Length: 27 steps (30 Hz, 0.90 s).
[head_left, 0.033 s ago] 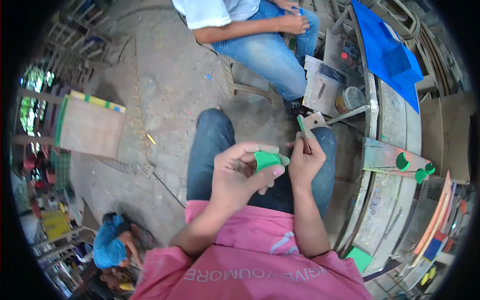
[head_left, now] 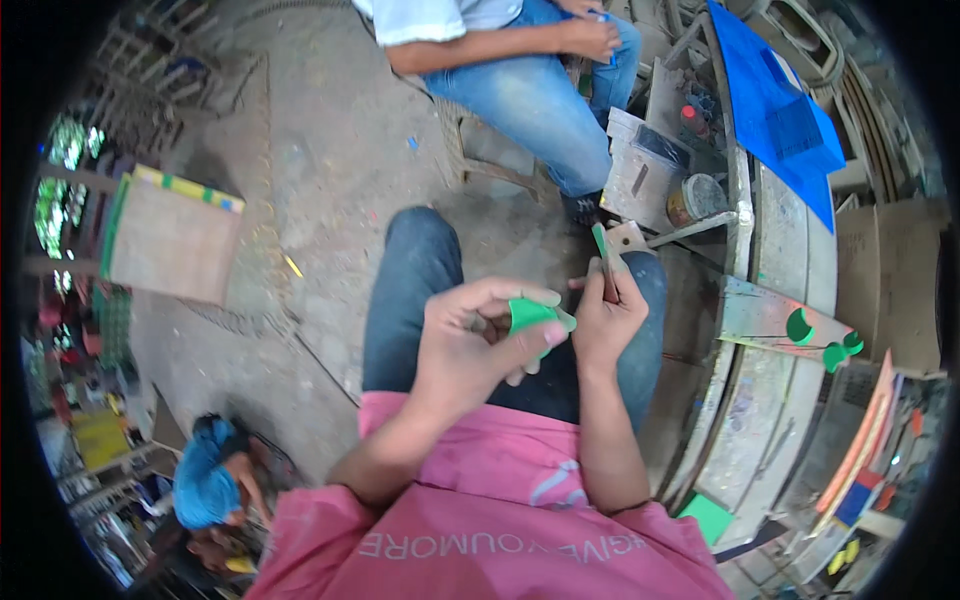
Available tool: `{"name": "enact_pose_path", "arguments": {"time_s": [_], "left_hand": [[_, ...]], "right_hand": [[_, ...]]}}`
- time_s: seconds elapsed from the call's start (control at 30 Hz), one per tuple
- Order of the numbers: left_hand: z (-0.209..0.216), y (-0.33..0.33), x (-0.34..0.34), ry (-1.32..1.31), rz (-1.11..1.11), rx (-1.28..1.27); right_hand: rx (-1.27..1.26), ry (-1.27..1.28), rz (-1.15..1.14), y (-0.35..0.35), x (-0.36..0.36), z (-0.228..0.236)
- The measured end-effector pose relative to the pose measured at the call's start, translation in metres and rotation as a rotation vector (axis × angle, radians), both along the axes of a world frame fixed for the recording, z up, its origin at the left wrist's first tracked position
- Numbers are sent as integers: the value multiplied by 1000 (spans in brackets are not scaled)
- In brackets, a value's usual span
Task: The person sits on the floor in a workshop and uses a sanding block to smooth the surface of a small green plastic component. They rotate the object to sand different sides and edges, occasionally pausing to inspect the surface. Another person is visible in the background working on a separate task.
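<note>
Above my lap, my left hand (head_left: pixel 465 345) is closed, fingers and thumb pinching a small flat green piece (head_left: pixel 527 315) with a curved edge. Beside it on the right, my right hand (head_left: pixel 605 325) grips a thin, flat strip (head_left: pixel 607 248), brown on its face and green along one edge, pointing up and away from me. Its exact kind cannot be made out. The two hands are close together, but the green piece and the strip are apart. A pale wooden piece with a hole (head_left: pixel 627 238) shows just beyond the right hand, by my knee.
Along my right runs a worn bench (head_left: pixel 775 400) bearing a board (head_left: pixel 765 318) with round green pieces, a green sheet (head_left: pixel 707 517) and a blue sheet (head_left: pixel 750 90). A small tub (head_left: pixel 697 198) stands farther off. A co-worker in jeans (head_left: pixel 520 115) sits ahead; another person (head_left: pixel 207 480) crouches lower left.
The whole view has shifted slightly. My left hand has tilted the green piece a little, and both hands keep their grips.
</note>
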<state>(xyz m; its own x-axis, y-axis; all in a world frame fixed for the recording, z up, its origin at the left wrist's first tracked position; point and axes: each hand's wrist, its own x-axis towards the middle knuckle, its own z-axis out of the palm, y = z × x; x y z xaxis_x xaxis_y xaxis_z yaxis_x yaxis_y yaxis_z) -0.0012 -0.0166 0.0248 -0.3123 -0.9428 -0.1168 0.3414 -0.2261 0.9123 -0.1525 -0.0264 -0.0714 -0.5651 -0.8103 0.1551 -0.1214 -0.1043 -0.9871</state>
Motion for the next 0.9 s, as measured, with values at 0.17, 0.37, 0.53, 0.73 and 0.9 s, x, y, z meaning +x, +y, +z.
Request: {"name": "enact_pose_path", "arguments": {"time_s": [0.17,0.37,0.53,0.73,0.9], "left_hand": [[-8,-6,5,180,-82,127],[-16,3,25,116,-107,-18],[-22,10,43,213,-51,-87],[-29,15,61,410,-30,-108],[-27,18,66,412,-47,-94]], "right_hand": [[3,-22,-24,-2,0,4],[2,-31,37,2,12,22],[-81,98,265,21,34,58],[-444,398,813,20,30,103],[-580,530,989,24,35,117]]}}
